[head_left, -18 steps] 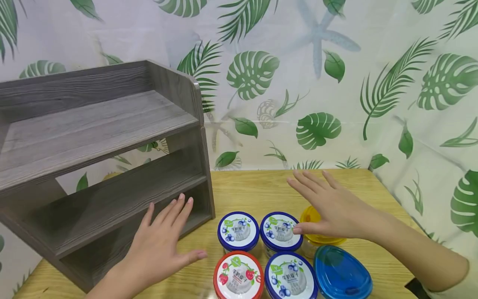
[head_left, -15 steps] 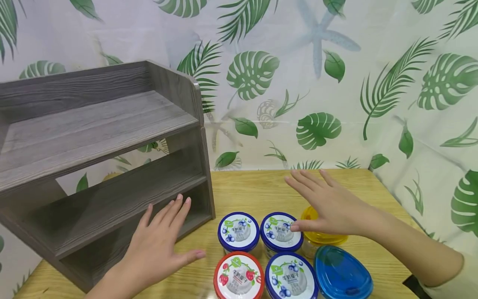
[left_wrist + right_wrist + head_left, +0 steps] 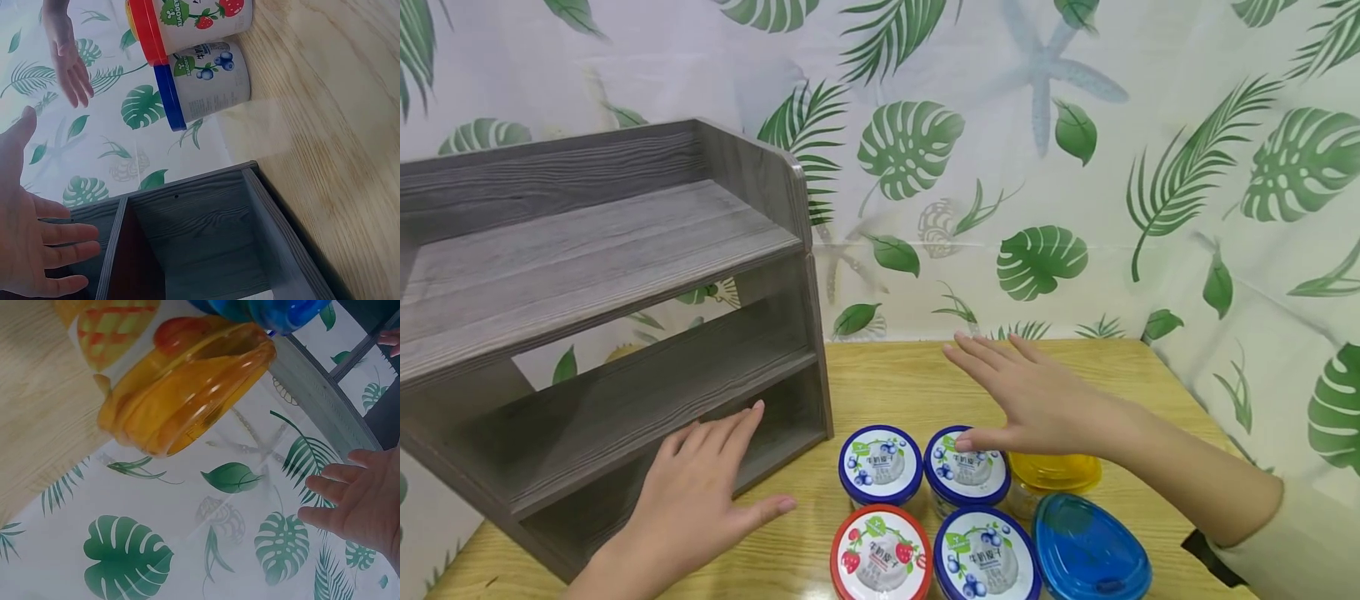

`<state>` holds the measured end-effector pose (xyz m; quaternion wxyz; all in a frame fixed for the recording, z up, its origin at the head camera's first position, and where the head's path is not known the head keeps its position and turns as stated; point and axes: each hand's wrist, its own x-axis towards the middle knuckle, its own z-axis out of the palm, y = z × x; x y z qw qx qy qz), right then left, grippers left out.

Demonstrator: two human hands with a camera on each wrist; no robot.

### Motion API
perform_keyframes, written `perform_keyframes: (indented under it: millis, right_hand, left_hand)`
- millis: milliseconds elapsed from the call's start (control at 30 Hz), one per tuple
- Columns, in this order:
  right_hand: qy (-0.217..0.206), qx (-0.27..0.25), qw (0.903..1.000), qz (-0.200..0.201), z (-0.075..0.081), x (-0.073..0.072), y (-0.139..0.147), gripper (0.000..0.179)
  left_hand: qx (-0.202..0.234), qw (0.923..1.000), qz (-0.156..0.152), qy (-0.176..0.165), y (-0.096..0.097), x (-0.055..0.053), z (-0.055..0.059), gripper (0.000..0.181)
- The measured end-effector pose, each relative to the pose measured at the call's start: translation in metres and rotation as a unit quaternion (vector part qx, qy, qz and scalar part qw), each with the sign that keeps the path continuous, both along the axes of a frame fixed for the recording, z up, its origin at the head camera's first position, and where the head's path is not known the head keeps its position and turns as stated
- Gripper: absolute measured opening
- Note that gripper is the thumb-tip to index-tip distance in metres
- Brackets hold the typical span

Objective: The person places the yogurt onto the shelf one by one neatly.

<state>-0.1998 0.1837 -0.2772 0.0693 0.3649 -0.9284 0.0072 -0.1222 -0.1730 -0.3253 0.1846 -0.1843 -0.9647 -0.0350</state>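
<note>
My left hand (image 3: 692, 492) hovers palm down in front of the grey shelf unit (image 3: 752, 217), fingers spread and holding nothing. Over the back row of tubs is my right hand (image 3: 1022, 400), its fingers straight and its thumb overlapping a blue-lidded tub (image 3: 967, 479). To the left stands another blue-lidded tub (image 3: 880, 467). In front of these are a red-lidded tub with strawberries (image 3: 880, 554) and a third blue-lidded one (image 3: 987, 554). A yellow-lidded container (image 3: 1060, 473) lies partly hidden under the right hand and forearm. Nearest the right forearm is a blue-lidded container (image 3: 1090, 546).
The shelf unit has a raised top rim and two lower compartments, and fills the left of the wooden table (image 3: 887, 375). A leaf-patterned cloth (image 3: 925, 283) hangs behind the table and along its right side.
My right hand has drifted left across the tubs. My left hand has moved slightly left and down, its fingers closer together. The containers stay where they were.
</note>
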Motion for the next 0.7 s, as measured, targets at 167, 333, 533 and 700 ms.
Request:
perform_keyframes:
  millis: [167, 333, 533, 700]
  right_hand:
    - [0.011, -0.008, 0.9998, 0.014, 0.001, -0.006, -0.01, 0.092]
    - [0.0, -0.023, 0.9995, 0.022, 0.005, -0.01, -0.021, 0.087]
    - [-0.02, -0.031, 0.9991, 0.019, 0.006, -0.015, -0.03, 0.084]
    - [-0.036, -0.023, 0.9991, 0.006, 0.005, -0.016, -0.041, 0.084]
  left_hand:
    - [0.001, 0.9999, 0.015, 0.0, -0.004, 0.0, 0.0, 0.09]
    - [0.013, 0.9994, 0.031, -0.008, -0.006, 0.001, 0.001, 0.087]
    - [0.022, 0.9989, 0.041, -0.007, -0.009, 0.001, 0.004, 0.086]
    - [0.029, 0.9981, 0.055, -0.008, -0.014, 0.001, 0.006, 0.083]
